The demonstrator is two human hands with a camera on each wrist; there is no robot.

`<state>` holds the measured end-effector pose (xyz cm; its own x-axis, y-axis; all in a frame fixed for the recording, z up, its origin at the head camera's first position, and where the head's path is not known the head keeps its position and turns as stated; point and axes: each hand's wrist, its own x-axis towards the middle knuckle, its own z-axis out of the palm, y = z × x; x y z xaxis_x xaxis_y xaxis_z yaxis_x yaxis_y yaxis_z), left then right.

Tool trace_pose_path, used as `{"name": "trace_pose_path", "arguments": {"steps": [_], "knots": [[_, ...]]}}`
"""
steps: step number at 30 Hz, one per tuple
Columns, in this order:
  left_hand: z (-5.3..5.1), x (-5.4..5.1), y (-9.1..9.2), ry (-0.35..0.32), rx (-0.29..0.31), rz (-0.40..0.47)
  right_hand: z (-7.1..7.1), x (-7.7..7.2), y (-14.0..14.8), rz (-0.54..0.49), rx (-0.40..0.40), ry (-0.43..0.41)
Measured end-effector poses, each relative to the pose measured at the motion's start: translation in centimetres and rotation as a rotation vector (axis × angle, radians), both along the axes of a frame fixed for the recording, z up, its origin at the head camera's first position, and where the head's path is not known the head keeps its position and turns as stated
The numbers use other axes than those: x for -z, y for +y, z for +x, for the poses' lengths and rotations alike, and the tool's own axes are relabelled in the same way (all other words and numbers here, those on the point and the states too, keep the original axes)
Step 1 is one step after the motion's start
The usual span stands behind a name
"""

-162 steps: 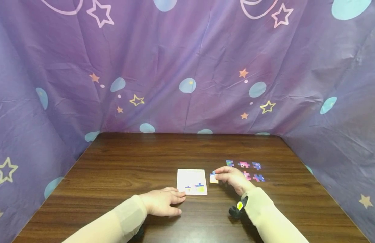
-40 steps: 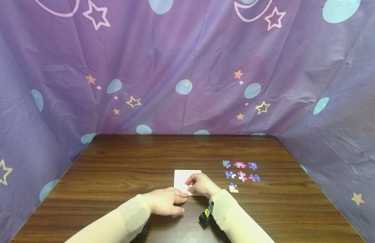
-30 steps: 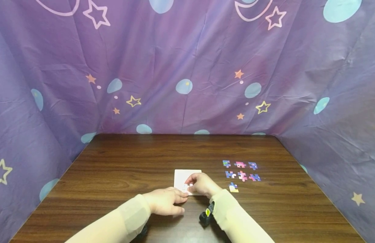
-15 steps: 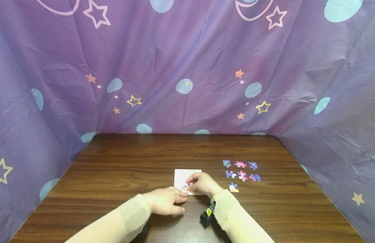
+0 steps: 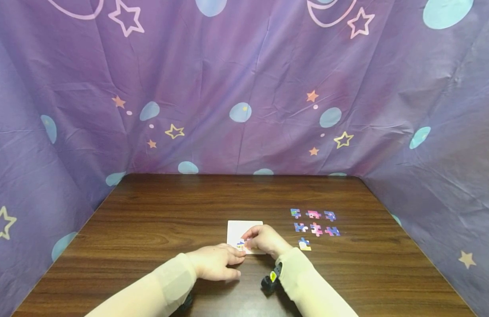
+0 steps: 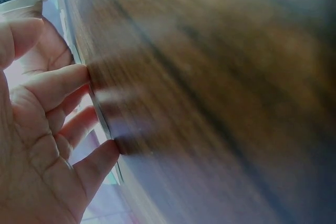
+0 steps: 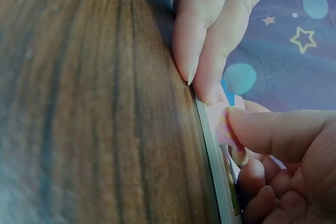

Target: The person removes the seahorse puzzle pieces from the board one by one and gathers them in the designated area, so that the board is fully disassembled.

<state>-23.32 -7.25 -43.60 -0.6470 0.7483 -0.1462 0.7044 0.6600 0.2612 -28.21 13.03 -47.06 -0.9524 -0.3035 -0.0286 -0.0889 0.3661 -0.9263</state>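
A white square puzzle board (image 5: 238,229) lies on the table, with puzzle pieces in its lower part, partly hidden by my fingers. My right hand (image 5: 267,240) is over the board's right half. In the right wrist view, its thumb and fingers pinch a pinkish puzzle piece (image 7: 226,129) at the board's near edge. My left hand (image 5: 216,263) rests with extended fingertips on the board's lower left edge. The left wrist view has those fingertips (image 6: 107,153) along the board's edge.
Loose puzzle pieces lie right of the board: a pink piece (image 5: 316,229) among several blue ones, and a blue, white and yellow piece (image 5: 304,244) nearest me. The brown wooden table (image 5: 181,198) is backed by a purple star-printed cloth (image 5: 213,79).
Since the oldest frame, my right hand has moved left onto the board. The blue, white and yellow piece it held is now on the table at right. Over the last second, both hands barely move.
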Motion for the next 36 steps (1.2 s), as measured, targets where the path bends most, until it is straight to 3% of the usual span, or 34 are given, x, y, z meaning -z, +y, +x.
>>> {"name": "trace_pose_path", "arguments": {"steps": [9, 18, 36], "knots": [[-0.13, 0.25, 0.00, 0.001, -0.001, 0.001, 0.07, -0.05, 0.16, 0.007, -0.012, 0.011], [-0.18, 0.36, -0.11, 0.011, 0.005, 0.008, -0.47, 0.37, 0.65, -0.003, -0.028, -0.029], [0.06, -0.05, -0.03, -0.005, -0.009, 0.009, -0.16, -0.15, 0.59, -0.033, -0.041, -0.040]]}}
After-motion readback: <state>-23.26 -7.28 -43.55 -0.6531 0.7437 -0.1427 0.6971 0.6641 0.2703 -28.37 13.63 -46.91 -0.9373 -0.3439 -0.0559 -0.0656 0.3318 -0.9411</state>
